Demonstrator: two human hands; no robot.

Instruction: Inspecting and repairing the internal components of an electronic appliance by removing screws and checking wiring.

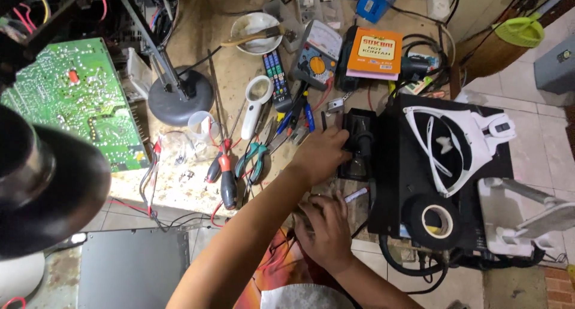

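Seen from the head camera, a person works at a cluttered repair bench point(197, 33). The left hand point(320, 155) reaches forward and rests on the edge of a small black device point(359, 142) that lies on the bench just left of a large black box point(413, 183); its fingers are curled against the device, though whether they actually grip it cannot be told. The right hand point(326, 230) sits lower, at the near edge of the bench, fingers bent and close together over something hidden beneath them. A small white stick point(356, 194) lies between the two hands.

On the black box lie a white plastic frame point(464, 138) and a roll of black tape point(435, 221). To the left of the hands are pliers with teal handles point(254, 159), a red-and-black screwdriver point(226, 177), a magnifying glass point(256, 99), a remote control point(277, 78) and a multimeter point(317, 57). A green circuit board point(78, 99) stands at far left, an orange book point(375, 52) beyond.
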